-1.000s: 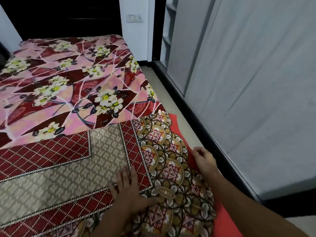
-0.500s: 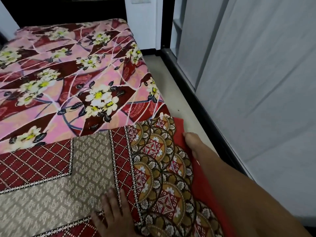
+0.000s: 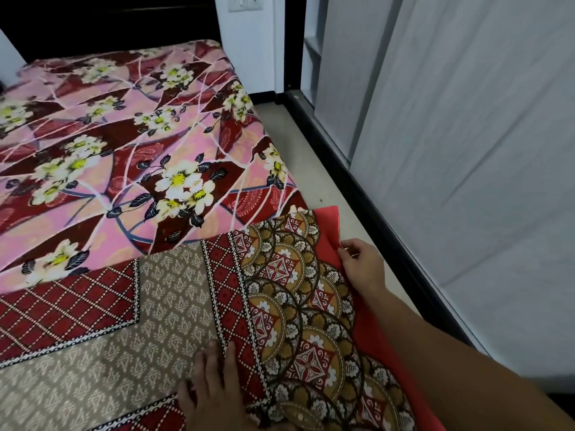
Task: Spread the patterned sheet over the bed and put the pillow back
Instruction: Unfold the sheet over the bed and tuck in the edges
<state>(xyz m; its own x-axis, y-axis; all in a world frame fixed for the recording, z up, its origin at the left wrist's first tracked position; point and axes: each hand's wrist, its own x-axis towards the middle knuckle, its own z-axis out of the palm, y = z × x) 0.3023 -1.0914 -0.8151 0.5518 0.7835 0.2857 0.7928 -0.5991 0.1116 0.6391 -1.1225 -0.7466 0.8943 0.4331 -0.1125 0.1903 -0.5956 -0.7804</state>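
The patterned sheet (image 3: pixel 174 309), in red lattice, beige and gold medallion bands with a plain red border, covers the near part of the bed. Beyond it the bed shows a pink and maroon floral sheet (image 3: pixel 124 144). My right hand (image 3: pixel 362 269) pinches the sheet's red border at the bed's right side, close to the sheet's far corner. My left hand (image 3: pixel 214 390) lies flat, fingers spread, on the sheet near the bottom of the view. No pillow is in view.
A narrow strip of pale floor (image 3: pixel 314 169) runs along the bed's right side. Beside it stands a grey sliding wardrobe (image 3: pixel 466 150) on a black track (image 3: pixel 357 188). A dark headboard (image 3: pixel 109 23) and a white wall with a switch plate (image 3: pixel 244 1) close the far end.
My right hand slid forward along the sheet's red edge toward its far corner and now pinches it. My left hand stayed pressed flat on the sheet.
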